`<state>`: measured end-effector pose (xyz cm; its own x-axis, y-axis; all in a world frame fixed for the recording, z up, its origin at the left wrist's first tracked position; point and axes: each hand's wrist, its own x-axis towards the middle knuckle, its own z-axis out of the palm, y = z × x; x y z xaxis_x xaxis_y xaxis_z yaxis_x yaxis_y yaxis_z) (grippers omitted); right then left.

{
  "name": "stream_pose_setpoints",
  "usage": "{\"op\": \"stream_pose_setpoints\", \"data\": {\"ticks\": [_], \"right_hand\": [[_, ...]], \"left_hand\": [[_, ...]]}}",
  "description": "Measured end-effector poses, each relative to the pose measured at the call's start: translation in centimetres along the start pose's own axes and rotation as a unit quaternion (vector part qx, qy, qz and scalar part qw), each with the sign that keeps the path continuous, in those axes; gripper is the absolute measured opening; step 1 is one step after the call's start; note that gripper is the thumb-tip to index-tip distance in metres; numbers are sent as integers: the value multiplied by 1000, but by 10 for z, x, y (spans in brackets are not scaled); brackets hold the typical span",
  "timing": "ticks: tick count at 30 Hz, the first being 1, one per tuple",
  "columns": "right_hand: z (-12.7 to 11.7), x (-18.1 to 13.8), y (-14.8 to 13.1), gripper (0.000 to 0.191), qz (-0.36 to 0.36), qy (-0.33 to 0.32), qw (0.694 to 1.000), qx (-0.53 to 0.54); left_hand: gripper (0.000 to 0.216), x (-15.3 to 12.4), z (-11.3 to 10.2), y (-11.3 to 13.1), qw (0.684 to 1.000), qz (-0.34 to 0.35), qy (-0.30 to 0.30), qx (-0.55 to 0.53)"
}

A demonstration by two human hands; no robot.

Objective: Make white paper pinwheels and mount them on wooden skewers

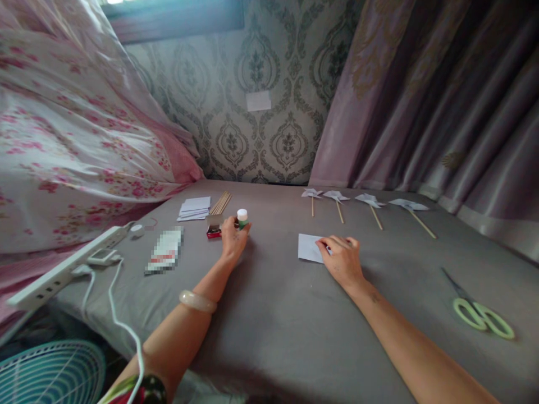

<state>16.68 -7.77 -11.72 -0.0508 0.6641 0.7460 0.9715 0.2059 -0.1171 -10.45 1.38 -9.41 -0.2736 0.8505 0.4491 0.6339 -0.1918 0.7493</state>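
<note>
My left hand (234,240) is closed around a small white-capped bottle (242,215), thumb on its right side and fingers on its left. The bottle's green lower part shows only in part. Just left of that hand sits a small open red box (214,231), its contents too dark to make out. On the right, my right hand (342,257) pinches the edge of a white sheet of paper (309,248), which lies flat on the grey cloth. The hand covers the sheet's right part.
Several paper pinwheels on sticks (369,201) lie at the back right. Scissors (475,308) rest at the right. A paper stack (195,207), wooden sticks (221,202), a blurred packet (166,249) and a power strip (71,269) with cables are left. A fan (54,373) stands below.
</note>
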Motion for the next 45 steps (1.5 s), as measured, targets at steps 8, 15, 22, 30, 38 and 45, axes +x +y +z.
{"op": "stream_pose_setpoints", "data": {"ticks": [8, 15, 22, 30, 38, 45], "right_hand": [[-7, 7, -7, 24, -3, 29, 999, 36], [-18, 11, -18, 29, 8, 23, 991, 132], [-22, 11, -18, 39, 6, -31, 978, 208], [-9, 15, -6, 34, 107, -33, 940, 322], [-8, 22, -2, 40, 304, -64, 803, 509], [-16, 34, 22, 39, 375, 30, 773, 511]], "left_hand": [[15, -31, 9, 35, 966, 129, -131, -179], [18, -56, 17, 71, 911, 198, -236, -275], [34, -67, 40, 93, 841, 100, -319, -426], [31, -65, 61, 107, 775, -80, -338, -528], [30, -62, 60, 98, 799, -102, -348, -480], [28, -56, 69, 74, 889, -44, -299, -344]]}}
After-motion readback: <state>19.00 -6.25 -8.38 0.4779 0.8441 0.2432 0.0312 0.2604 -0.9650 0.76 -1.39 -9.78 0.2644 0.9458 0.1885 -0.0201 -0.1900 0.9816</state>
